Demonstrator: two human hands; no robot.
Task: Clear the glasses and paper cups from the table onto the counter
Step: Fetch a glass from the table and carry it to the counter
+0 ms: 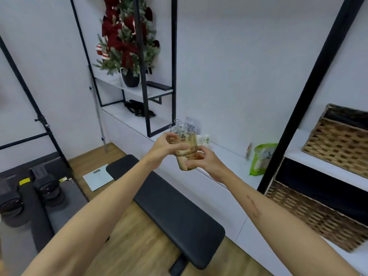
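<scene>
Two amber glasses are stacked one in the other and held in the air above the edge of the white counter (225, 162). My left hand (166, 147) grips the upper glass (187, 141) near its rim. My right hand (205, 159) grips the lower glass (184, 162) from the right side. Both arms reach forward from the bottom of the view. The table is out of view.
A black padded bench (169, 204) stands on the wood floor below my arms. On the counter lie a green bag (260, 158), a clear rack (180, 125) and a small white bottle (206, 140). Wicker baskets (338, 140) fill the black shelving at right. A decorated plant (129, 40) sits on the left shelf.
</scene>
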